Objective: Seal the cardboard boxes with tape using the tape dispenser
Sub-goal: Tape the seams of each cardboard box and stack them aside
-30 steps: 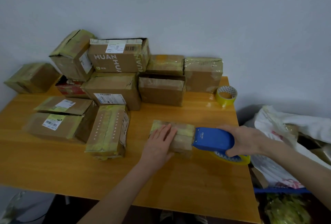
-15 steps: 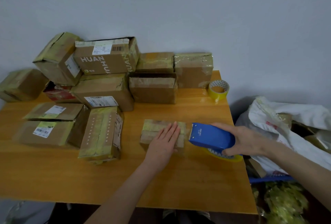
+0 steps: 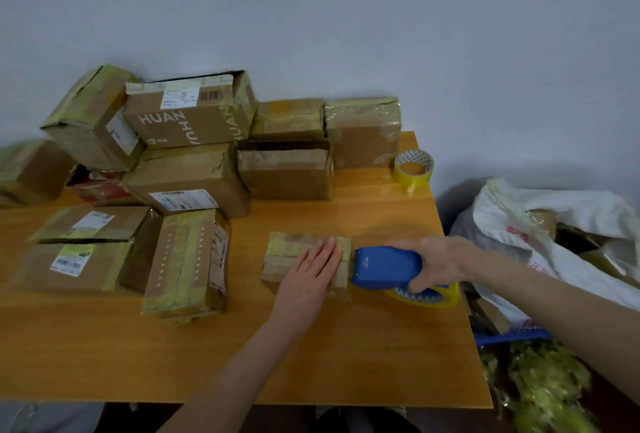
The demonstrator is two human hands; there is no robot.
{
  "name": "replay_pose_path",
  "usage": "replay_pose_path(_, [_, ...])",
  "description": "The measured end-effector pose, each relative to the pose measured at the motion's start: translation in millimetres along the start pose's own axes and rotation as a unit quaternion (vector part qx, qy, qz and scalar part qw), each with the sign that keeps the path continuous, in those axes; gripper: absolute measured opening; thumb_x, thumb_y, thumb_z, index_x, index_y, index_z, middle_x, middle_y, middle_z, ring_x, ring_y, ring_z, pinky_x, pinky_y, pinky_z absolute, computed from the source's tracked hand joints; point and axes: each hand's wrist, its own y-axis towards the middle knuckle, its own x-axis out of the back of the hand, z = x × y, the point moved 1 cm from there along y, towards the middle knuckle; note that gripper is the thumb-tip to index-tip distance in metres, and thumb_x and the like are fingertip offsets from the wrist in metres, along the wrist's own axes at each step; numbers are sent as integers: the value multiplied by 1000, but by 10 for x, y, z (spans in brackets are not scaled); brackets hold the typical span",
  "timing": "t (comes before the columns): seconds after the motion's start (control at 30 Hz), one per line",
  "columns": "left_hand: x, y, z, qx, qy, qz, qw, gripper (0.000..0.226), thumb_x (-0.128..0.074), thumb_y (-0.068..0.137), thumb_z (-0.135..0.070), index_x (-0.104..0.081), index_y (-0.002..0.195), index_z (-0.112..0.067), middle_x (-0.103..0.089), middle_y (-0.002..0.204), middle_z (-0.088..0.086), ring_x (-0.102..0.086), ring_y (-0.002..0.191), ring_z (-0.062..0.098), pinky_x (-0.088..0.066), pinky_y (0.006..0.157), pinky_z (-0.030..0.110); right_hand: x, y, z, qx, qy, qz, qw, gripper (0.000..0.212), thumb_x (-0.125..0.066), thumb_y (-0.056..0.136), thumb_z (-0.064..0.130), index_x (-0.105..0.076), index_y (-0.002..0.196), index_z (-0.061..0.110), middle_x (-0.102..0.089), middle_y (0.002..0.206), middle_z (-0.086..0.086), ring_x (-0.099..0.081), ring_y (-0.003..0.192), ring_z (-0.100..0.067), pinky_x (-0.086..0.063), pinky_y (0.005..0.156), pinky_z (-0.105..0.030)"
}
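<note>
Head view: small cardboard box on the wooden table, right of centre, pressed under the flat, straight-fingered left hand. Just at its right end, blue tape dispenser, gripped around the body by the right hand. Behind, piled boxes against the wall; spare yellow tape roll near the far right corner.

there were eleven brown cardboard boxes, one red box, two yellow tape rolls and one blue plastic tape dispenser.
</note>
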Motion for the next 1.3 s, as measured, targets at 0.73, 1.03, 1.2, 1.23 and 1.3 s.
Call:
replay_pose_path(0.73, [162, 85, -323, 224, -45, -7, 973, 85, -31, 84, -72, -45, 141, -11, -40, 149, 16, -32, 141, 35, -26, 110, 55, 165, -39, -170, -3, 366, -141, 920, 51, -79, 74, 10, -57, 115, 30, -63, 105, 4, -64, 89, -9, -51, 69, -18])
replay_pose_path(1.03, [120, -37, 188, 12, 7, 65, 998, 75, -5, 88, -68, 6, 150, -29, 17, 156, 5, 15, 146, 27, -2, 121, 46, -4, 19, 65, -22, 500, -239, 832, 55, -78, 73, 5, -55, 116, 32, -62, 105, 4, -62, 90, -12, -52, 68, -22])
replay_pose_path(1.2, [132, -85, 341, 103, 39, 45, 993, 87, -11, 87, -71, 20, 150, -21, 25, 155, 12, 22, 145, 27, 15, 117, 38, 14, 75, 147, -16, 486, -253, 836, 62, -80, 71, 11, -54, 124, 31, -61, 112, 1, -62, 98, -20, -55, 83, -38])
replay_pose_path(1.23, [117, -83, 320, 106, 44, 47, 992, 85, -16, 91, -69, 21, 148, -18, 23, 156, 13, 21, 145, 28, 14, 118, 40, 0, 90, 156, -21, 486, -254, 836, 63, -80, 72, 12, -53, 126, 31, -61, 112, 2, -62, 98, -19, -55, 83, -38])
replay_pose_path(1.3, [91, -88, 274, 109, 46, 49, 992, 81, -22, 96, -63, 24, 145, -17, 19, 158, 14, 20, 146, 28, 14, 118, 41, -32, 109, 200, -24, 488, -250, 836, 65, -80, 72, 13, -51, 128, 31, -60, 112, 2, -62, 98, -19, -55, 82, -36])
